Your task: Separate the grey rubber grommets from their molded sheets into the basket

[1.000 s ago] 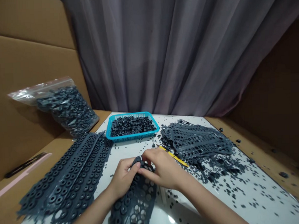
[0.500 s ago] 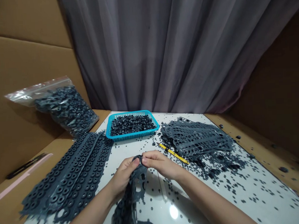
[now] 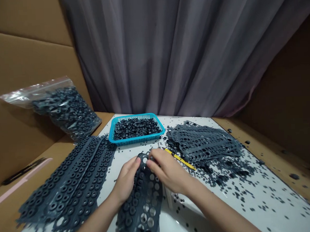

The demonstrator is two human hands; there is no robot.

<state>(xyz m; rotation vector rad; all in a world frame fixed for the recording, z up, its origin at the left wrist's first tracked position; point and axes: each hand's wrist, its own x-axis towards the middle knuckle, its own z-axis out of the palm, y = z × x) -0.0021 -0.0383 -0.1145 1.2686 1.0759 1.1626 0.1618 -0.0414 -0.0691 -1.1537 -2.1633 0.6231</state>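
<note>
A dark grey rubber sheet (image 3: pixel 142 202) studded with rings and punched holes lies flat in front of me on the white table (image 3: pixel 251 207). My left hand (image 3: pixel 127 180) grips its left edge near the top, fingers curled round it. My right hand (image 3: pixel 166 170) pinches at the sheet's top right corner with thumb and fingertips. A turquoise basket (image 3: pixel 114 135) full of loose black rings stands just beyond my hands.
Full ring sheets (image 3: pixel 70 183) are stacked at the left. Punched-out sheets (image 3: pixel 204 143) pile at the right, with a yellow tool (image 3: pixel 181 160) beside them. A clear bag of rings (image 3: pixel 63 111) leans on cardboard at far left. Small black scraps litter the table.
The sheet was bunched and twisted upright between my hands half a second ago. It now lies spread flat, and both hands have shifted slightly forward on its top end.
</note>
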